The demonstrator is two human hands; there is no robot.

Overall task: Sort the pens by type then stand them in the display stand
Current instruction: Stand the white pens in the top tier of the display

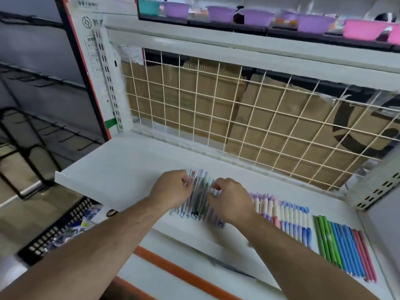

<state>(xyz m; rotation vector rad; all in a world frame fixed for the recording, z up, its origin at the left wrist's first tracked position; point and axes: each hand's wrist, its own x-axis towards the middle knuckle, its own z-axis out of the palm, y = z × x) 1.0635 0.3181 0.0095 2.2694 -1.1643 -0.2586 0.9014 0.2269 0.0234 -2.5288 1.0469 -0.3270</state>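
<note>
Left hand (173, 187) curled round the edge of the grey pens (199, 199) on the white shelf (121, 163), right hand (230, 201) pinching their tips — one careless shove and this row could roll right into the pastel pens (281, 215), mixing types.

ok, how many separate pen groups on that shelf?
3. Grey bunch between left hand and right hand; pastel row just right of it; slim coloured pens far right. Hands may hide more.

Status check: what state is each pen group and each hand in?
grey pens: flat row, held between both hands.
left hand: gripping the row's left edge.
right hand: gripping its right edge.
pastel pens: flat, side by side, untouched.
thin pens: flat, side by side, untouched.
</note>
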